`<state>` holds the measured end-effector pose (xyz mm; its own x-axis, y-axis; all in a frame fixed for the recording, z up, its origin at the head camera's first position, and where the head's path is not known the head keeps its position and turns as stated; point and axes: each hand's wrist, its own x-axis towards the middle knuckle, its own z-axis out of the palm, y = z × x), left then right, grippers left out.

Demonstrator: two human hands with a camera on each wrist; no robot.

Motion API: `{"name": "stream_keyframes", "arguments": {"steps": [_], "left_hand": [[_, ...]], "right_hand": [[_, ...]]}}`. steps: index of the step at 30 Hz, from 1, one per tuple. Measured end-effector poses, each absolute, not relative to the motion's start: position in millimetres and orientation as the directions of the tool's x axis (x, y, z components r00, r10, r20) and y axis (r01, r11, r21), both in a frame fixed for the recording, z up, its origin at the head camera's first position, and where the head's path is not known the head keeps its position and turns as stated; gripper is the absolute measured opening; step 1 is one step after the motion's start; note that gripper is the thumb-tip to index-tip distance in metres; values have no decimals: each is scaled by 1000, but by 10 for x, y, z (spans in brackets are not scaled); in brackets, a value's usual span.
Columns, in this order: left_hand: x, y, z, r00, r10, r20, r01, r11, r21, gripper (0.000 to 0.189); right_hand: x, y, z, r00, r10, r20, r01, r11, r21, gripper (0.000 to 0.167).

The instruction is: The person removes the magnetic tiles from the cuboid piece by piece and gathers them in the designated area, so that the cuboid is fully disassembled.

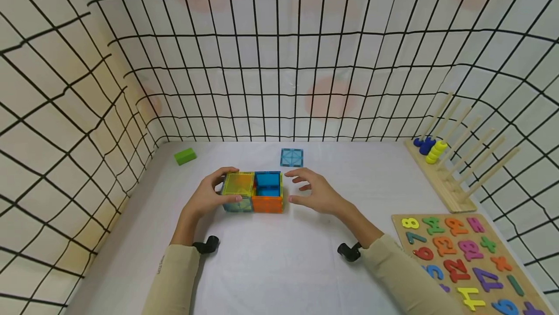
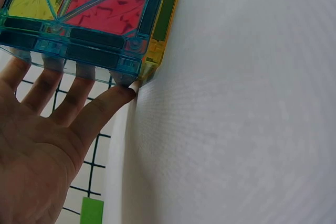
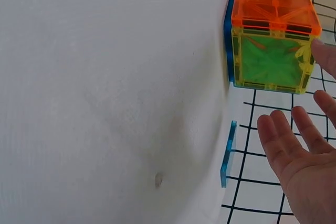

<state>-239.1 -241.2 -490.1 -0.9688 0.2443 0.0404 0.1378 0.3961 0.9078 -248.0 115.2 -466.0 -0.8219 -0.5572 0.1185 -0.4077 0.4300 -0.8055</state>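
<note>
A two-cube box of see-through magnetic tiles [image 1: 267, 204] sits on the white table in the head view. A yellow tile covers its left cube; the right cube is uncovered on top, with blue inside and an orange front. My left hand [image 1: 208, 194] grips the box's left end, thumb along the front and fingers toward the back. In the left wrist view its fingertips [image 2: 79, 85] meet the blue tile edge. My right hand [image 1: 320, 194] is held just off the right end, fingers spread and loosely bent around nothing. Its palm [image 3: 310, 177] faces the camera in the right wrist view.
A loose blue tile [image 1: 291, 157] lies behind the box, and a green block [image 1: 185, 156] lies at the back left. On the right stand a wooden peg rack [image 1: 454, 184] with blue and yellow pieces and a number board [image 1: 399, 237]. Black netting [image 1: 299, 62] encloses the table.
</note>
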Motion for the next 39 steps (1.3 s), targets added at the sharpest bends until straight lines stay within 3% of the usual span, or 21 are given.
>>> {"name": "stream_keyframes", "arguments": {"steps": [12, 27, 39], "left_hand": [[-2366, -2379, -4864, -971, 236, 29, 123, 394, 911, 74], [-2379, -2392, -4888, -969, 244, 38, 132, 385, 913, 74], [-2371, -2386, -4873, -970, 242, 35, 129, 385, 914, 75]], "right_hand": [[-2427, 1061, -4673, -827, -554, 92, -387, 444, -808, 63], [-2458, 1008, -4720, -769, -630, 107, -440, 400, -804, 68], [-2471, 1000, -4698, -796, -602, 62, -401, 447, -800, 66]]}}
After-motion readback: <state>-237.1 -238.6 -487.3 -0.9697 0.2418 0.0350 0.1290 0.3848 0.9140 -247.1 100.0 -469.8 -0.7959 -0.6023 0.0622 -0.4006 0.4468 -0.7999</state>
